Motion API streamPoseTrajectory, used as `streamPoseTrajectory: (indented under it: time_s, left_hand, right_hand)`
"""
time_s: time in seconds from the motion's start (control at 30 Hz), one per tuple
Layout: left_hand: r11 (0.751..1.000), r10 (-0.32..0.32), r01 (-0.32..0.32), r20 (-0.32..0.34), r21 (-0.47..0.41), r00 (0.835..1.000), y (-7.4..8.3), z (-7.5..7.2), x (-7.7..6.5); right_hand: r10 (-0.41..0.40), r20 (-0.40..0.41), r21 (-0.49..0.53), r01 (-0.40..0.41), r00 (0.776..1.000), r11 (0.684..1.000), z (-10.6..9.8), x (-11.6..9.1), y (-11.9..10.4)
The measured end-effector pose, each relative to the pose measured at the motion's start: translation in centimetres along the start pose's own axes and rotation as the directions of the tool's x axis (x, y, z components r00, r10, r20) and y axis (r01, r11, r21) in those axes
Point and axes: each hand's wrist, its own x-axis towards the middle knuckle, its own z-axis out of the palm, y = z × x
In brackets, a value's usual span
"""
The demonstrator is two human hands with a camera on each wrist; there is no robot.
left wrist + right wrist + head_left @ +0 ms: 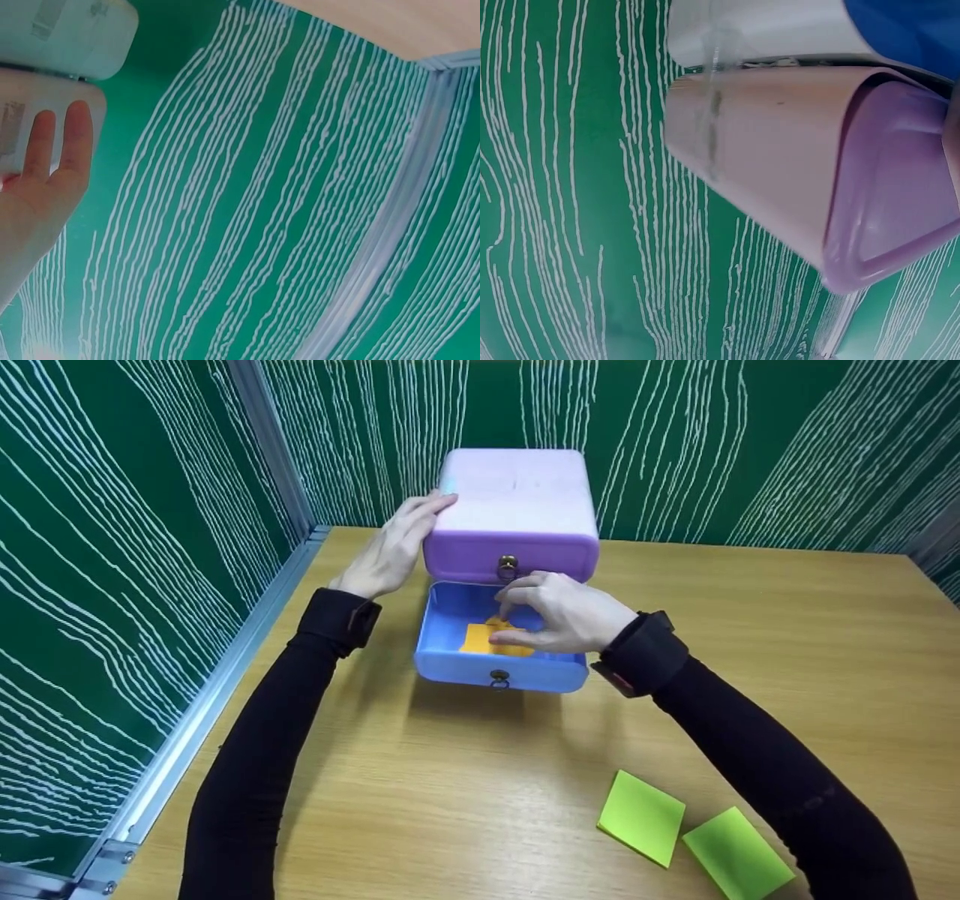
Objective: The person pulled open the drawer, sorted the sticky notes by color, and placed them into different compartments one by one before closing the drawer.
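Observation:
A two-level drawer unit has a purple upper drawer (480, 556) and a pale top. Below it, the blue drawer (450, 666) is pulled out, with orange sticky notes (475, 639) inside. My left hand (394, 544) rests against the unit's left side, its fingers extended along the top edge; the left wrist view shows two straight fingers (77, 139) against the casing. Over the blue drawer, my right hand (570, 615) reaches in from the right, thumb and curled fingers pinching at the orange notes. Only a sliver of this hand enters the right wrist view.
Two green sticky-note pads (642, 817) lie on the wooden table (450, 810) at the front right, close to the right forearm. A green wall with white wavy lines (675, 450) stands behind the unit, and a metal frame rail (217, 675) edges the table's left side.

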Motion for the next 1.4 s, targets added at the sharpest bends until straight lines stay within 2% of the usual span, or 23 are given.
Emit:
streamPoseTrajectory:
  time_s: [0.37, 0.57, 0.67, 0.8, 0.9, 1.0, 1.13, 1.3, 1.4]
  left_hand:
    - [1.000, 0.011, -0.011, -0.010, 0.011, 1.000, 0.0, 0.0, 0.2]
    - [1.000, 0.004, -0.004, -0.009, 0.008, 1.000, 0.0, 0.0, 0.3]
    - [1.000, 0.002, -0.002, -0.009, 0.002, 1.000, 0.0, -0.1, 0.2]
    - [1.000, -0.004, 0.004, -0.001, -0.003, 1.000, 0.1, 0.0, 0.2]
    - [1.000, -0.003, 0.003, 0.004, -0.010, 1.000, 0.1, 0.1, 0.2]
    - [1.000, -0.002, 0.002, 0.001, -0.011, 1.000, 0.2, 0.1, 0.2]
    - [1.000, 0.001, -0.001, -0.007, -0.007, 1.000, 0.2, 0.1, 0.1]
    - [1.000, 0.003, -0.003, -0.017, -0.005, 1.000, 0.1, 0.2, 0.1]
    - [1.000, -0.001, 0.001, -0.018, -0.011, 1.000, 0.1, 0.3, 0.0]
  right_hand:
    - [-0.029, -0.072, -0.004, 0.029, 0.997, 1.000, -1.1, -3.4, -0.1]
    - [-0.114, -0.116, -0.063, 0.107, 0.987, 0.992, -1.2, -5.0, -1.4]
    - [-0.204, -0.135, -0.129, 0.187, 0.970, 0.974, -0.9, -5.2, -2.8]
    - [-0.354, -0.159, -0.222, 0.316, 0.922, 0.922, 0.0, -5.6, -5.2]
    - [-0.430, -0.130, -0.256, 0.389, 0.893, 0.885, 0.9, -6.3, -6.9]
    - [-0.460, -0.072, -0.270, 0.427, 0.885, 0.863, 1.9, -7.1, -8.1]
    - [-0.422, -0.029, -0.296, 0.396, 0.906, 0.869, 3.0, -8.3, -8.4]
    - [-0.271, 0.009, -0.306, 0.261, 0.963, 0.916, 3.8, -9.2, -7.1]
    - [-0.203, 0.019, -0.283, 0.201, 0.979, 0.938, 4.0, -9.4, -6.3]
